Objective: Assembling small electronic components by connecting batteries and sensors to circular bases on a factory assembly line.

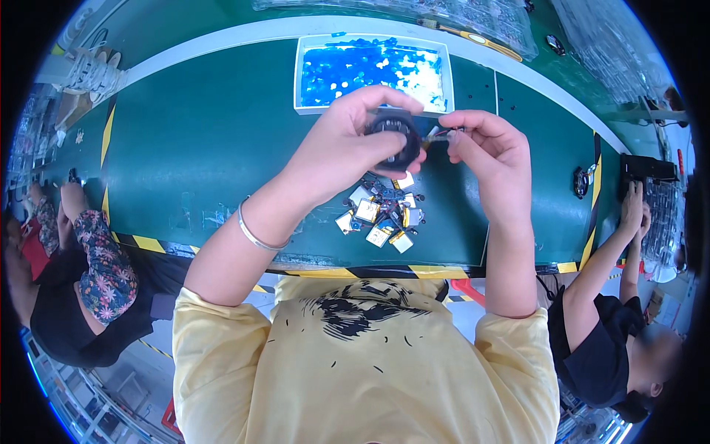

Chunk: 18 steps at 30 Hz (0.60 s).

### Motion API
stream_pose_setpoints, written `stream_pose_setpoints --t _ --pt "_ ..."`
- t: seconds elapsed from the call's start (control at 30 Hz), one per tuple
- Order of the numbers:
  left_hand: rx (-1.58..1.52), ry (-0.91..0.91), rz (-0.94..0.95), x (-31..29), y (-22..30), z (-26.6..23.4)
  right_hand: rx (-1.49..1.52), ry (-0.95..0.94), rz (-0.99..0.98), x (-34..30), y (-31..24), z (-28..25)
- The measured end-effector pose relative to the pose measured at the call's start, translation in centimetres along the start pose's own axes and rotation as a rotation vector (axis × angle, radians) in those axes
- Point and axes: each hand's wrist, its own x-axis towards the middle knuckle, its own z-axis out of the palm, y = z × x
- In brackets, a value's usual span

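Note:
My left hand (347,140) is closed around a black rounded plastic housing (397,144), its thumb lying across the face. Just to the right, my right hand (494,152) pinches a thin wire lead (444,135) between thumb and fingers, close against the housing's edge. What the lead ends in is too small and blurred to tell. Below both hands, on the green work mat (214,148), lies a loose pile of small silver battery packs (367,210) with yellow tape and dark wires.
A white box (298,85) of small blue pieces stands beyond my hands. Behind it lies a yellow-handled tool (488,46). A dark round part (580,182) rests at the right, near the striped tape (592,200). Co-workers sit on both sides.

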Motion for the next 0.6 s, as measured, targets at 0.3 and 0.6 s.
stream_pose_setpoints --t 0.3,0.6 --pt "0.334 0.001 0.139 0.4 -1.5 -0.2 -0.057 0.098 -0.114 -0.1 0.6 1.5" --pt "-0.112 0.038 0.041 0.6 -1.8 -0.5 -0.186 0.143 -0.263 -0.7 1.1 2.9"
